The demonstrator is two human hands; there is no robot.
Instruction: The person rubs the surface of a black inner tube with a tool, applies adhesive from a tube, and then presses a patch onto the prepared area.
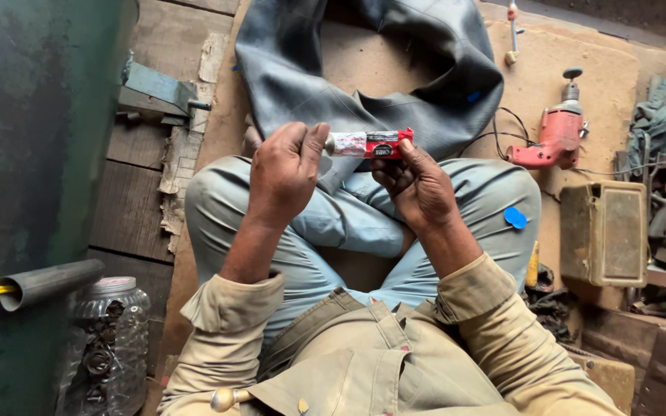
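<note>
tube (369, 143) between both hands | inner tube (395, 69) beyond knees | drill (553, 139) right | jar (105, 347) left

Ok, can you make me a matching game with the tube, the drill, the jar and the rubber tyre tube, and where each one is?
Things:
1. tube
2. drill
3. jar
4. inner tube

Places:
A. bottom left, by the green tank
B. on the floor in front of the knees
C. held in both hands
D. on the board at the right

Pairs: 1-C, 2-D, 3-A, 4-B

Brown mat (549, 85) bears inner tube (395, 62), red drill (553, 139).
</note>
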